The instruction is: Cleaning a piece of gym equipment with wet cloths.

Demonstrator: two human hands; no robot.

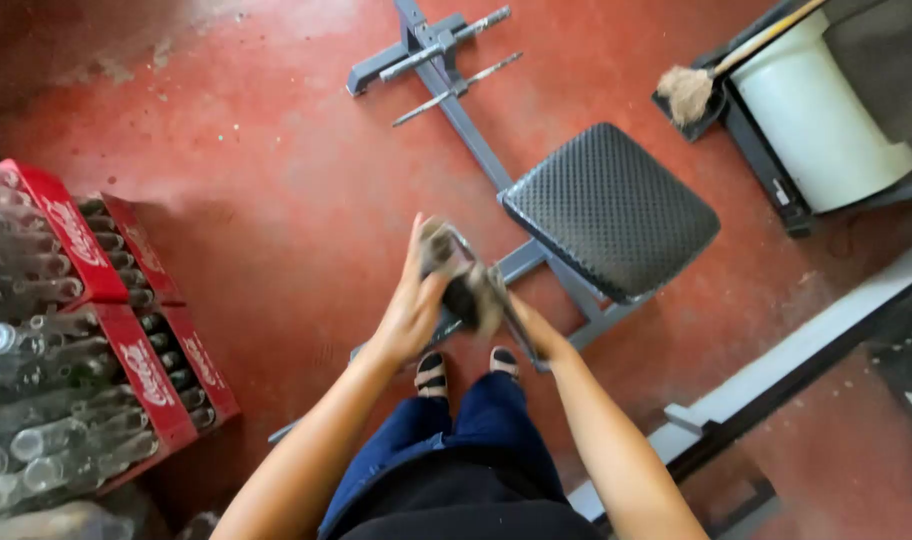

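Held item: blurred grey-brown bundle, apparently a cloth or rag (466,275), at frame centre, raised above the floor between both hands; exact kind not discernible through motion blur.
Left hand (413,305): just left of the bundle, fingers extended upward along its side, palm against it; grip closed or loose cannot be told.
Right hand (511,310): just right of and slightly below the bundle, mostly hidden behind it; finger position cannot be told.
Forearms: bare, entering from the lower edge and converging toward centre.
Legs and feet: dark blue trousers (456,440) at lower centre; two sandalled feet (431,373) directly beneath the hands, side by side on the floor.
Bench: grey metal frame (466,120) running from top centre down toward the feet, bearing a black textured square pad (611,210) right of centre; two thin bars across the frame near the top.
Floor: worn red surface (276,180) filling most of the view.
Crates: red plastic crates (146,370) at the left edge, stacked side by side, filled with clear glass bottles (26,340) lying with necks toward the left.
Bucket: white cylindrical container (826,120) in the upper right corner.
Broom: straw head (686,92) with a wooden handle, leaning across the bucket's top.
Rail: pale grey beam (806,350) crossing the lower right diagonally.
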